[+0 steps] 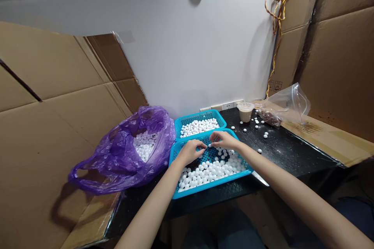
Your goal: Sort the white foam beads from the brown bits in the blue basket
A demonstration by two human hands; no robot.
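Observation:
My left hand [191, 151] is over the near blue basket [210, 184], its thumb and fingers pinched together around something too small to make out. Close beside it, my right hand [224, 140] has its fingertips closed on a small white ball [209, 145]. The two sets of fingertips nearly meet above the basket's far part, where the dark perforated bottom shows. Many loose white balls [201, 175] lie along the basket's near side and right end. Behind it, a second blue basket [184, 120] holds more white balls [200, 126].
At left, an open purple plastic bag [117, 151] holds white balls. A lidded cup [245, 113], a clear zip bag [288, 103] with brown bits and scattered white balls [265, 135] are at right. A flat pointed piece [260, 179] juts past the table edge. Cardboard [336, 58] flanks both sides.

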